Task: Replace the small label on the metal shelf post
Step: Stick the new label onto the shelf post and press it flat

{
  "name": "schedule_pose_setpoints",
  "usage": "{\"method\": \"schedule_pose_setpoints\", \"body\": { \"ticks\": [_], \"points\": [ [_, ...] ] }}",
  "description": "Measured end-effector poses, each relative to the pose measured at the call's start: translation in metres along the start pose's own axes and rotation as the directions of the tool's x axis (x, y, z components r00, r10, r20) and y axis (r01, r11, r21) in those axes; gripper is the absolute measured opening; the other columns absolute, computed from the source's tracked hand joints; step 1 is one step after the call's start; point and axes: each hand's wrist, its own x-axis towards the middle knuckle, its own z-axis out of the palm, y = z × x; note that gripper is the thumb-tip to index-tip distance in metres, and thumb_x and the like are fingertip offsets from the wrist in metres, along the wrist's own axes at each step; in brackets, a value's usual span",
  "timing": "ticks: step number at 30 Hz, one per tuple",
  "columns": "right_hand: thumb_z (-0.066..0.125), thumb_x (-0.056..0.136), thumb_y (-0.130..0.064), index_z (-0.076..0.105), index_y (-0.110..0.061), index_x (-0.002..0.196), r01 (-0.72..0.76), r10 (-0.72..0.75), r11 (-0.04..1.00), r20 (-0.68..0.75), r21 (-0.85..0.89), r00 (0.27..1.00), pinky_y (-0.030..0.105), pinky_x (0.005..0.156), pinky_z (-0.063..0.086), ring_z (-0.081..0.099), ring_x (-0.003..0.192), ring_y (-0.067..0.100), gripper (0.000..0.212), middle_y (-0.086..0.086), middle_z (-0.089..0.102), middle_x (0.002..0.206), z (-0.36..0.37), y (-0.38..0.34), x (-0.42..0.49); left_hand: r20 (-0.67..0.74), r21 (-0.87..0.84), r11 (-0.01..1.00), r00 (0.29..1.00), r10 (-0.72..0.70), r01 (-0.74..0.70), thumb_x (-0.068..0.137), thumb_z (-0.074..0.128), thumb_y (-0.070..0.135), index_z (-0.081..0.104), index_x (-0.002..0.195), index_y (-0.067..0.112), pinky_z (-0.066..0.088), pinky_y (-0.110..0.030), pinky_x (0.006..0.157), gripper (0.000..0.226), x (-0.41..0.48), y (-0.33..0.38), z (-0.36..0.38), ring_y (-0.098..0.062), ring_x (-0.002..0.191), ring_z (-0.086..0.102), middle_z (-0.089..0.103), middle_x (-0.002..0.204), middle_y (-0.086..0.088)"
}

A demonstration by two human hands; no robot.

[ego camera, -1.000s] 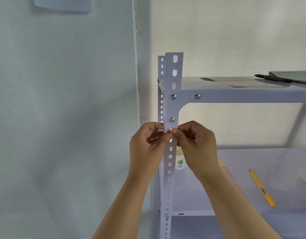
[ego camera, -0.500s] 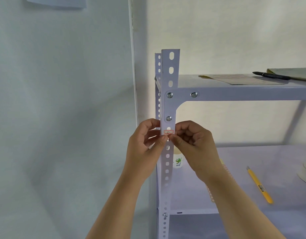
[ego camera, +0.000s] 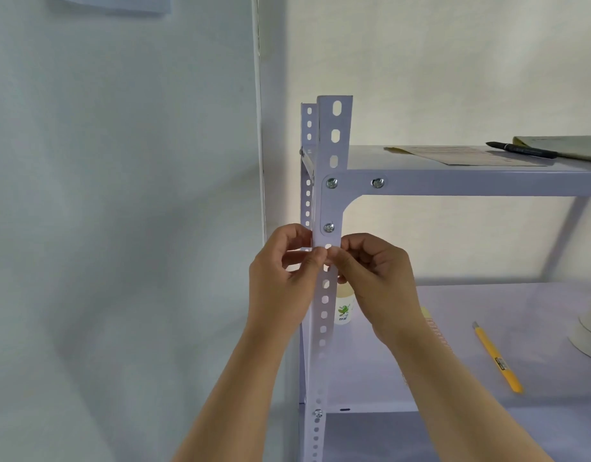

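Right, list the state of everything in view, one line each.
left hand: fingertips pinched at the shelf post's front face
right hand: fingertips pinched at the same spot
shelf post: upright, bolted to the shelf
label: hidden under the fingertips
black pen: lying on the top shelf, capped
yellow knife: lying flat on the lower shelf
small bottle: upright behind the post

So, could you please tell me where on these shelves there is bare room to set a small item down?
Lower shelf: bare between the right hand and the yellow pen. Upper shelf: bare between the post and the papers. Crowded at the right, by the black pen and tape roll.
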Motion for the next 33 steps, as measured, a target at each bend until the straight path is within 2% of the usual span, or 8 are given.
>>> {"method": "schedule_pose_setpoints", "body": {
  "ticks": [4, 6, 7, 9, 14, 19, 26, 33],
  "points": [
    [0.066, 0.091, -0.005, 0.072, -0.002, 0.08, 0.007, -0.007, 1.0, 0.023, -0.016, 1.0, 0.021, 0.057, 0.051, 0.059, 0.057, 0.013, 0.013, 0.0, 0.07, 0.064, -0.002, 0.0, 0.003, 0.014, -0.005, 1.0, 1.0, -0.02, 0.02, 0.088, 0.074, 0.017, 0.066, 0.093, 0.019, 0.052, -0.017, 0.068, 0.009, 0.003, 0.002, -0.003, -0.01, 0.081, 0.075, 0.077, 0.094, 0.007],
    [0.065, 0.092, -0.005, 0.072, -0.003, 0.082, 0.026, -0.025, 0.999, 0.019, -0.036, 1.0, 0.029, 0.056, 0.053, 0.061, 0.059, 0.017, 0.012, 0.004, 0.072, 0.068, 0.0, 0.0, 0.002, 0.031, -0.024, 0.999, 0.999, -0.032, 0.032, 0.089, 0.074, 0.018, 0.066, 0.095, 0.018, 0.054, -0.018, 0.067, 0.009, 0.002, 0.002, -0.003, -0.01, 0.083, 0.075, 0.077, 0.095, 0.006],
    [0.065, 0.093, -0.006, 0.073, -0.004, 0.084, 0.036, -0.035, 0.998, 0.015, -0.045, 0.999, 0.038, 0.059, 0.053, 0.062, 0.061, 0.024, 0.011, 0.008, 0.073, 0.071, 0.001, 0.001, 0.001, 0.037, -0.032, 0.999, 0.999, -0.035, 0.036, 0.089, 0.073, 0.018, 0.066, 0.096, 0.017, 0.055, -0.018, 0.067, 0.01, 0.001, 0.001, -0.004, -0.009, 0.084, 0.075, 0.077, 0.096, 0.006],
    [0.065, 0.093, -0.005, 0.072, -0.005, 0.088, 0.056, -0.056, 0.998, 0.009, -0.041, 0.998, 0.045, 0.064, 0.055, 0.062, 0.065, 0.034, 0.008, 0.014, 0.071, 0.075, 0.002, 0.003, -0.001, 0.049, -0.049, 0.998, 0.998, -0.032, 0.035, 0.089, 0.073, 0.017, 0.066, 0.1, 0.017, 0.055, -0.017, 0.069, 0.013, 0.0, -0.001, -0.004, -0.009, 0.088, 0.074, 0.076, 0.098, 0.005],
    [0.065, 0.092, -0.002, 0.071, -0.009, 0.094, 0.069, -0.068, 0.997, 0.036, -0.027, 0.997, 0.044, 0.069, 0.057, 0.067, 0.07, 0.026, 0.009, 0.012, 0.072, 0.078, 0.001, 0.004, -0.005, 0.086, -0.108, 0.993, 0.995, -0.041, 0.05, 0.088, 0.076, 0.016, 0.067, 0.104, 0.017, 0.055, -0.013, 0.069, 0.018, 0.0, -0.003, -0.006, -0.012, 0.094, 0.073, 0.076, 0.101, 0.004],
    [0.063, 0.092, 0.0, 0.071, -0.014, 0.098, 0.071, -0.07, 0.997, 0.057, -0.025, 0.996, 0.052, 0.078, 0.057, 0.069, 0.082, 0.039, 0.017, 0.014, 0.074, 0.087, 0.001, 0.007, -0.006, 0.14, -0.152, 0.987, 0.99, -0.03, 0.051, 0.09, 0.074, 0.012, 0.067, 0.107, 0.017, 0.057, -0.017, 0.073, 0.019, 0.0, -0.005, -0.008, -0.017, 0.101, 0.072, 0.075, 0.105, 0.002],
    [0.059, 0.092, 0.008, 0.069, -0.007, 0.101, 0.057, -0.056, 0.998, 0.025, -0.04, 0.998, 0.039, 0.077, 0.059, 0.072, 0.082, 0.029, 0.02, 0.011, 0.075, 0.09, 0.004, 0.003, -0.012, 0.213, -0.137, 0.988, 0.976, -0.038, 0.069, 0.093, 0.071, 0.014, 0.065, 0.112, 0.019, 0.054, -0.013, 0.076, 0.021, 0.0, -0.004, -0.013, -0.008, 0.102, 0.069, 0.073, 0.11, 0.006],
    [0.059, 0.088, 0.013, 0.069, -0.007, 0.099, -0.027, 0.027, 1.0, -0.014, -0.006, 1.0, 0.03, 0.078, 0.058, 0.071, 0.083, 0.02, 0.024, 0.011, 0.076, 0.092, 0.008, -0.006, -0.018, 0.242, -0.058, 0.998, 0.97, -0.001, 0.015, 0.094, 0.059, 0.001, 0.058, 0.119, 0.015, 0.05, -0.006, 0.074, 0.029, -0.002, -0.007, -0.012, 0.006, 0.099, 0.064, 0.065, 0.111, 0.019]
  ]
}}
